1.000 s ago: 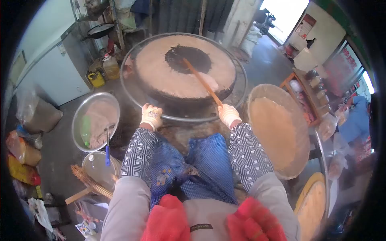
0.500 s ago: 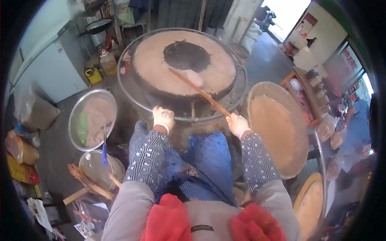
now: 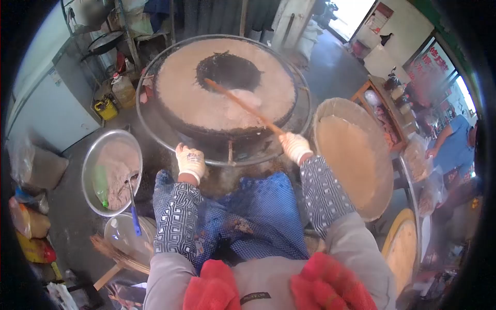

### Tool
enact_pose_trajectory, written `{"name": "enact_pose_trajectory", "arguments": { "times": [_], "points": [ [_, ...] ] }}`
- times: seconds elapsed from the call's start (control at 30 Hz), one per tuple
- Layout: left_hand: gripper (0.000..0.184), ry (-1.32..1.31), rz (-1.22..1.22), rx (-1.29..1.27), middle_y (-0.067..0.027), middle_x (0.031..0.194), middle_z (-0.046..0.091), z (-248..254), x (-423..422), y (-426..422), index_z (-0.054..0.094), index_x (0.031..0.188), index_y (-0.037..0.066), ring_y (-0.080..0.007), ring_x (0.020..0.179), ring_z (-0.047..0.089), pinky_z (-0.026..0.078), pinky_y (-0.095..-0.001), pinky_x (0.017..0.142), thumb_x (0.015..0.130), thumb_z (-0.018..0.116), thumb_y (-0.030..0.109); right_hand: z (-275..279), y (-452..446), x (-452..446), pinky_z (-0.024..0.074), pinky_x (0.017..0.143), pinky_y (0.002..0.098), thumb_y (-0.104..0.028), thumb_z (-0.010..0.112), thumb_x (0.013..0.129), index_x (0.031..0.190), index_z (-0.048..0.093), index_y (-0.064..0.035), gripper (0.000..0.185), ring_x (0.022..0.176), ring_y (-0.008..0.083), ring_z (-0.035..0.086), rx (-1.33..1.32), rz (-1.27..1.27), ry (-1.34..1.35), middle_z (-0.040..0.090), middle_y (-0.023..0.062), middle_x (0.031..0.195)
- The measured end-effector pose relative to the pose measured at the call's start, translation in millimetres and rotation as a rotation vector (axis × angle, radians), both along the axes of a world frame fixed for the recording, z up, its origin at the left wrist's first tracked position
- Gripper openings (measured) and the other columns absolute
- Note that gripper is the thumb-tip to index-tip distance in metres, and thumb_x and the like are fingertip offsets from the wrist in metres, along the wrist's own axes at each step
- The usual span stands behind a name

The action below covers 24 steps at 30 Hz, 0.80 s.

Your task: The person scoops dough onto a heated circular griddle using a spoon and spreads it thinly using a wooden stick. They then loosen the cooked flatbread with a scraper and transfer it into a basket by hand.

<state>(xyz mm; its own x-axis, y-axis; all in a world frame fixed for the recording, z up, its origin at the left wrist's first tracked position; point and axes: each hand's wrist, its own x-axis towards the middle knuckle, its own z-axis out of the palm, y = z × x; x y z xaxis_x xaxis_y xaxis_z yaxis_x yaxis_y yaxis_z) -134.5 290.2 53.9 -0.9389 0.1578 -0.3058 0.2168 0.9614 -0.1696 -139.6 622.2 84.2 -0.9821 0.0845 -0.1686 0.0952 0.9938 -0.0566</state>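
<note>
My right hand (image 3: 296,148), in a white glove, is closed around the near end of a long wooden stick (image 3: 243,106). The stick lies slantwise over a big round griddle (image 3: 173,111), its far tip at the dark bare centre. Pale pinkish-brown batter (image 3: 181,72) covers the griddle in a wide band. Beside the stick is a wetter, lighter mound of batter (image 3: 243,103). A metal ring (image 3: 155,138) surrounds the griddle. At its near left side, my gloved left hand (image 3: 190,161) has its fingers curled over the ring.
On the left, a metal basin (image 3: 88,170) holds batter and a blue-handled ladle (image 3: 134,214); below stand a bucket (image 3: 126,232) and a straw brush (image 3: 116,253). A large round tray (image 3: 380,206) is at my right. Another person (image 3: 454,139) is at the far right.
The whole view has shifted, so most things sit further left. The stick's far tip still lies near the dark centre, and the lighter mound looks more spread. Both hands keep their holds.
</note>
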Motion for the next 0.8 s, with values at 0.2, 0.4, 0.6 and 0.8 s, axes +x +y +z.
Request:
{"name": "enact_pose_trajectory", "arguments": {
  "times": [0.2,0.4,0.6,0.8],
  "points": [
    [0.029,0.111,0.045,0.030,-0.0048,0.112,0.070,4.0,0.5,-12.3,0.076,0.101,0.021,-0.0254,0.119,0.054,0.017,-0.0528,0.116,0.077,0.069,0.034,3.8,6.2,5.0,0.0489,0.086,0.0494,-0.044,0.038,0.100,0.099,0.062,-0.0041,0.046,0.095,0.0408,0.064,-0.044,0.055,0.073,0.068,0.0241,0.095],
    [0.014,0.493,-0.060,0.019,-0.0034,0.078,0.067,-47.1,-20.9,-47.8,0.075,0.075,0.022,-0.0228,0.092,0.063,0.031,-0.0454,0.108,0.074,0.062,0.027,-7.4,39.2,8.8,0.0522,0.074,0.0509,-0.028,0.045,0.096,0.087,0.070,-0.0033,0.037,0.082,0.0407,0.067,0.010,0.159,0.067,0.069,0.0226,0.083],
    [0.086,0.545,-0.166,0.432,-0.0198,0.142,0.040,-3.1,48.8,8.2,0.046,0.134,0.003,-0.0400,0.137,0.031,0.016,-0.0555,0.115,0.061,0.081,0.034,-1.1,8.6,34.1,0.0531,0.082,0.0467,-0.040,0.046,0.098,0.101,0.068,-0.0033,0.043,0.091,0.0369,0.068,-0.128,0.042,0.011,0.070,0.0210,0.095],
    [0.062,0.175,-0.148,0.404,-0.0170,0.117,0.059,-25.2,50.3,111.6,0.055,0.122,0.003,-0.0362,0.119,0.049,0.021,-0.0517,0.113,0.073,0.069,0.038,6.2,7.2,10.0,0.0522,0.083,0.0458,-0.039,0.045,0.098,0.107,0.067,-0.0044,0.042,0.095,0.0339,0.068,-0.168,-0.079,0.063,0.071,0.0193,0.097]
  ]
}}
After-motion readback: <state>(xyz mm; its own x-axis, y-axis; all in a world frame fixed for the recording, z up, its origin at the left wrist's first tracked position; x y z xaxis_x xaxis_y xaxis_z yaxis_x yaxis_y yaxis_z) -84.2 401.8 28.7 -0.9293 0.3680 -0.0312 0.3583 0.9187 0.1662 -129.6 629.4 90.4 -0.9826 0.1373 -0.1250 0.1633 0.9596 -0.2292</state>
